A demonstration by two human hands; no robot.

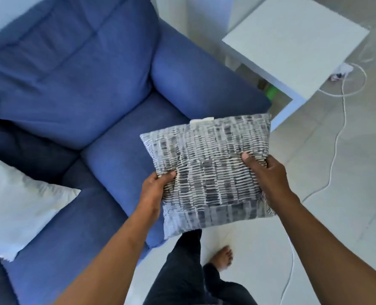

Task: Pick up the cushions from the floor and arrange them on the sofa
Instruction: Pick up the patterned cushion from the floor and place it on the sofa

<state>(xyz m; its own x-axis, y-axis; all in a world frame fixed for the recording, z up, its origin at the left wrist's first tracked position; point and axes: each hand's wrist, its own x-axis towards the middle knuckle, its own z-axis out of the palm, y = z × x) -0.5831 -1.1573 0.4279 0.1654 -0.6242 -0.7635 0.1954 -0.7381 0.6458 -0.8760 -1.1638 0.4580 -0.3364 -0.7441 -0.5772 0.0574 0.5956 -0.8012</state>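
I hold a grey-and-white patterned cushion (209,170) in the air, over the front right corner of the blue sofa (90,89). My left hand (155,191) grips its left edge, thumb on top. My right hand (267,175) grips its right edge. A white tag sticks up from the cushion's far edge. A plain white cushion (17,201) lies on the sofa seat at the left.
A white side table (292,40) stands to the right of the sofa's armrest (196,82). A white cable (336,137) runs across the pale tiled floor from a power strip (342,72). My bare foot (223,257) and dark trousers are below the cushion.
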